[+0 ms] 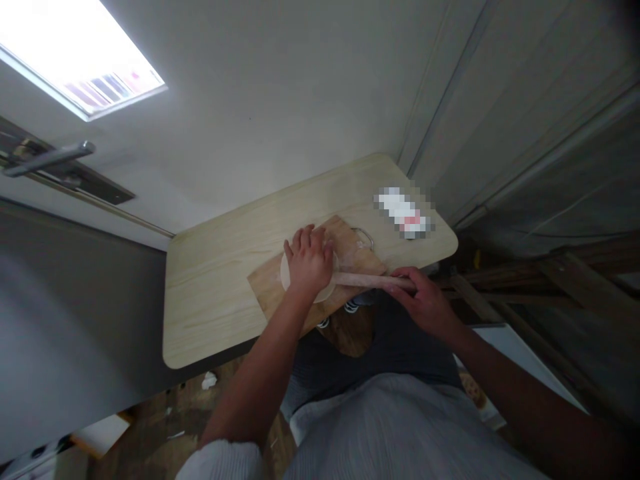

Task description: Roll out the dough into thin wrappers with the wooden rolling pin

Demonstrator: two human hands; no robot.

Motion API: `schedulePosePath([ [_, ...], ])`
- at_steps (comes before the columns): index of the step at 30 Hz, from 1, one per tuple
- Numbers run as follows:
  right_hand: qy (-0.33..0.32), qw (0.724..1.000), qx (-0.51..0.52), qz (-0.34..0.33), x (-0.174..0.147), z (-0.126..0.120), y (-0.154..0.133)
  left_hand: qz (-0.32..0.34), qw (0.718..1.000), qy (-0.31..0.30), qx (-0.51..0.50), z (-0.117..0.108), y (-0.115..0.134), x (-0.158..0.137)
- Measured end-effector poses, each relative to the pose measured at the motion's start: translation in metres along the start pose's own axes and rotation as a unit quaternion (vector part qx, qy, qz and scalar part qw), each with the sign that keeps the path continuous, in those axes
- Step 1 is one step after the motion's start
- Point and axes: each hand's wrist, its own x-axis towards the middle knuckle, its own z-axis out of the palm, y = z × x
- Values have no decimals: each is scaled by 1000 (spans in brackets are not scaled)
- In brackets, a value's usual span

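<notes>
A flat round of pale dough lies on a wooden cutting board, which has a metal ring handle at its far right corner. My left hand rests on the dough with its fingers stretched out and spread, covering much of it. In my right hand is the right end of a wooden rolling pin, the fingers wrapped round it. The pin reaches left across the board to the dough's right edge. Whether it touches the dough there I cannot tell.
The board sits on a light wooden table with rounded corners, against a pale door with a metal handle. A blurred white item lies at the table's far right. A wooden stool shows below the board; paper scraps litter the floor.
</notes>
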Motion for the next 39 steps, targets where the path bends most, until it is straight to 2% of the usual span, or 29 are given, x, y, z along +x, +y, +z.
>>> schedulePosePath([
  [4, 6, 999, -7, 37, 3, -2, -1, -5, 1000, -19, 15, -1, 2, 11],
  [11, 4, 1000, -5, 18, 9, -5, 4, 1, 999, -36, 14, 2, 4, 28],
  [16, 11, 999, -23, 35, 18, -7, 4, 4, 999, -47, 8, 9, 4, 42],
  [21, 30, 998, -20, 58, 29, -8, 0, 3, 1000, -30, 3, 10, 6, 54],
  [28, 23, 999, -11, 46, 31, -9, 3, -9, 999, 26, -17, -5, 6, 35],
  [34, 32, 998, -14, 47, 29, -7, 4, -33, 999, -3, 5, -3, 7, 12],
  [39, 39, 998, -6, 49, 27, -9, 6, -20, 999, -14, 23, 3, 6, 18],
])
